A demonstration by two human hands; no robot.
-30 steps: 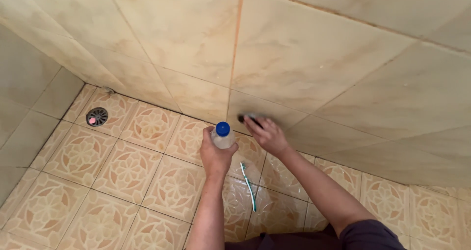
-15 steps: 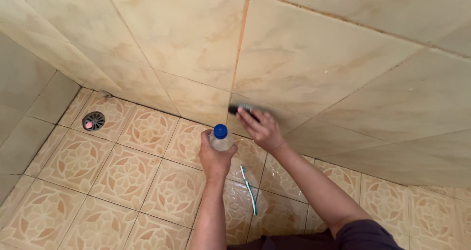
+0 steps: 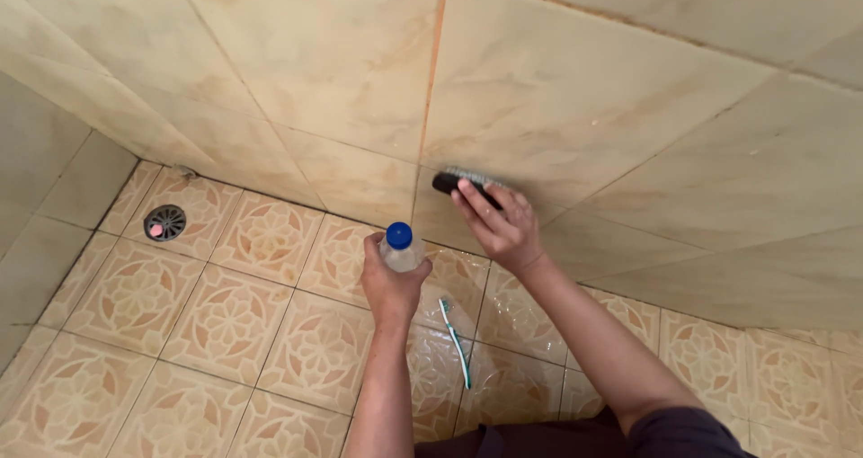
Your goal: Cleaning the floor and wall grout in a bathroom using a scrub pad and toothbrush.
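Your right hand [image 3: 503,227] grips a dark scrub brush [image 3: 457,181], pressing it against the wall tile [image 3: 575,89] near its lower edge. Your left hand [image 3: 388,283] wraps a blue-capped clear bottle [image 3: 400,248] above the patterned floor [image 3: 225,314], a toothbrush [image 3: 457,341] lying just beside.

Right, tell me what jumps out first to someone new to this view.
At centre, the right hand presses a dark brush against the cream wall tile, beside an orange-stained grout line. Just below, the left hand grips a clear blue-capped bottle over the patterned floor, where a toothbrush lies.
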